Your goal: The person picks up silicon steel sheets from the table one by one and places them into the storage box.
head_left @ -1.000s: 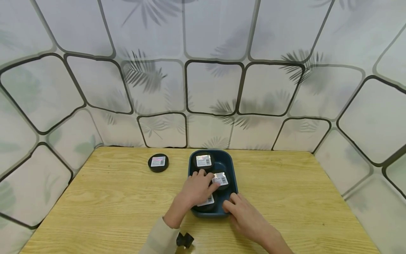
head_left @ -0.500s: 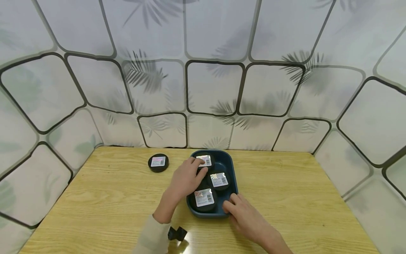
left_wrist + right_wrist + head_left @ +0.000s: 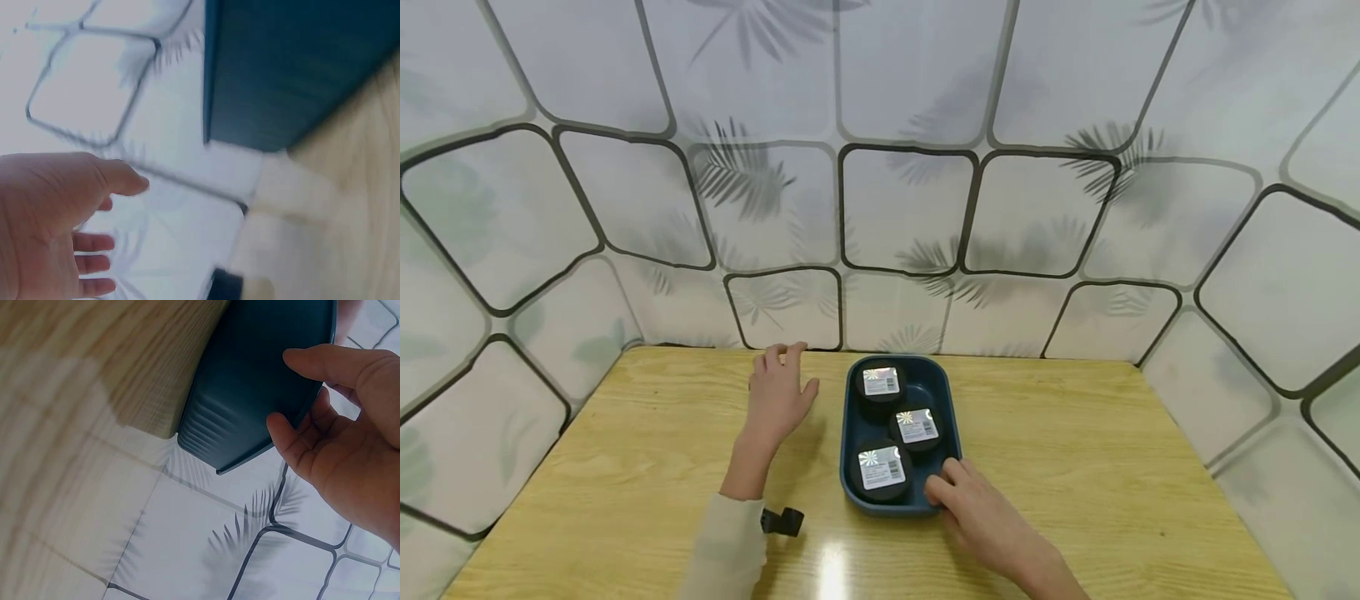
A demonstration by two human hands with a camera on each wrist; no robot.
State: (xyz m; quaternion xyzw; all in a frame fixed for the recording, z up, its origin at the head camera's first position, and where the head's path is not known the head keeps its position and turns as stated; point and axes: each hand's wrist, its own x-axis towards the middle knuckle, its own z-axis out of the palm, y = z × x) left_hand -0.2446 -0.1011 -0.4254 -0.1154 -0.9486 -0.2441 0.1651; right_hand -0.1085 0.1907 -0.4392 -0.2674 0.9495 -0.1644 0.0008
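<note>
My left hand (image 3: 775,398) is over the table left of the blue tray (image 3: 956,421), fingers spread, palm side facing down. It covers the spot of a lone black round container, which it hides in the head view; a small dark piece of that black container (image 3: 225,285) shows in the left wrist view. Gripping the tray's near right corner, my right hand (image 3: 977,512) has its thumb (image 3: 306,361) against the outer wall and fingers bent at the rim. Inside the tray sit three black round containers with shiny barcode labels: far left (image 3: 881,404), middle right (image 3: 917,427), near left (image 3: 880,471).
The wooden table (image 3: 1105,467) reaches back to a white curtain (image 3: 902,208) with dark outlines and leaf prints. A small black wrist mount (image 3: 784,522) sticks out from the left sleeve (image 3: 726,542).
My left hand has gone from over the tray's containers leftward to the lone container, which it now covers. The right hand stays at the tray's corner.
</note>
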